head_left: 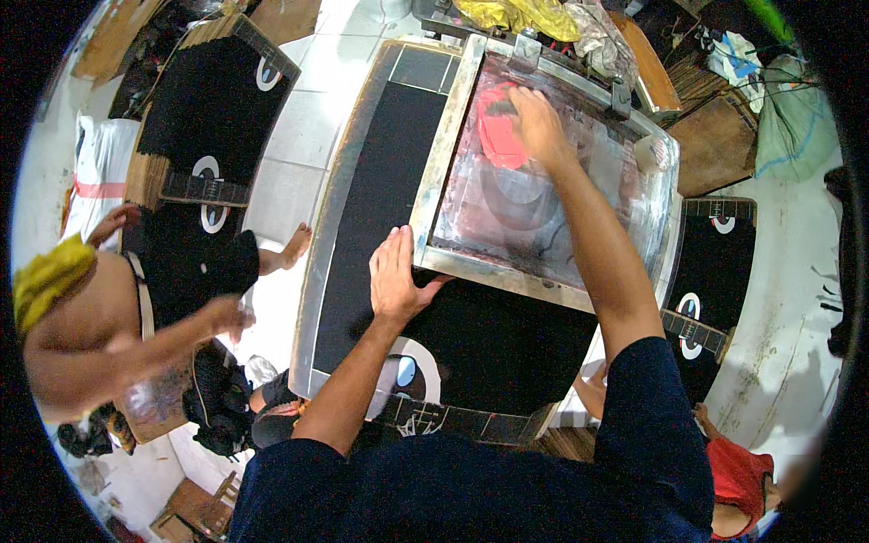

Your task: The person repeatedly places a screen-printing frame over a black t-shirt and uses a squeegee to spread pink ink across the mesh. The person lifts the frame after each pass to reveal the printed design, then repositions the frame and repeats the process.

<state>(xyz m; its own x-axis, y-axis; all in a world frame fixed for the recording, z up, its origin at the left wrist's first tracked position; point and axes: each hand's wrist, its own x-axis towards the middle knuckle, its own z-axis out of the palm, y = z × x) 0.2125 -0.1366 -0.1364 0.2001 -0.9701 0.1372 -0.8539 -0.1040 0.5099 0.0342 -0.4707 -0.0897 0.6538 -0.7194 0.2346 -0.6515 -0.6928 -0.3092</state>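
A screen-printing frame (437,163) with a pale, ink-smeared border lies tilted over a large black printed sheet (371,181). My left hand (396,276) grips its near-left corner, fingers on top and the thumb at the lower edge. Toward the far left of the mesh, my right hand (536,122) is closed on a small dark squeegee (501,108), mostly hidden by the fingers. Bright red ink (501,140) lies on the mesh right beside it. A ring-shaped motif shows faintly through the mesh. Below the frame, the sheet bears a white-and-blue eye-like print (405,373).
Metal hinge clamps (525,50) hold the frame's far edge. A white cup-like container (649,154) stands at its right. Stacked black printed sheets (208,100) lie left, others (715,244) right. One person (100,317) is at left; another, in red (742,480), at lower right.
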